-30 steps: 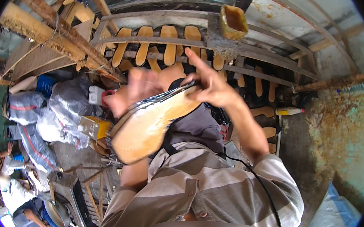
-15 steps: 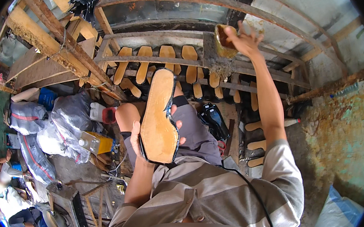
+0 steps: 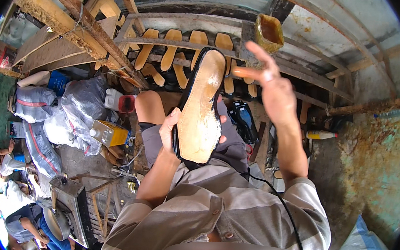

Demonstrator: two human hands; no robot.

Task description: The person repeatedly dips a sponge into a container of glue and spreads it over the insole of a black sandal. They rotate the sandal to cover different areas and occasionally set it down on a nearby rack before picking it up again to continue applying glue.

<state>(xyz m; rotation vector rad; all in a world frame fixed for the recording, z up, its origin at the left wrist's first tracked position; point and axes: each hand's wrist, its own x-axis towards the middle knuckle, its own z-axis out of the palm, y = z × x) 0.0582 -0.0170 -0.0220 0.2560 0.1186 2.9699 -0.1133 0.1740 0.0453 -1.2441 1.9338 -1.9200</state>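
Observation:
My left hand (image 3: 169,127) grips a black-edged shoe (image 3: 192,124) from below, its tan underside facing up and its toe pointing away from me. A shiny wet smear runs over the right part of that underside, from the middle toward the heel. To the right of the shoe, my right hand (image 3: 281,98) hovers in the air, slightly blurred, holding nothing. Two of its fingers stretch apart, one toward the shoe, and they look wet. Just beyond them a crusted yellow-brown tub (image 3: 268,43) with brown contents sits on the wooden rack.
Several tan-bottomed shoes (image 3: 172,49) rest along the wooden rack (image 3: 196,19) ahead. Black shoe parts (image 3: 242,122) lie beyond my lap, and a bottle (image 3: 321,135) is at right. Bulging plastic bags (image 3: 82,105) and a yellow jug (image 3: 111,134) stand left. People (image 3: 28,224) are at lower left.
My right hand has come back from the tub toward the shoe. A wet shine has appeared on the shoe's underside, which looked dry before. The view has shifted, and the left hand keeps its grip.

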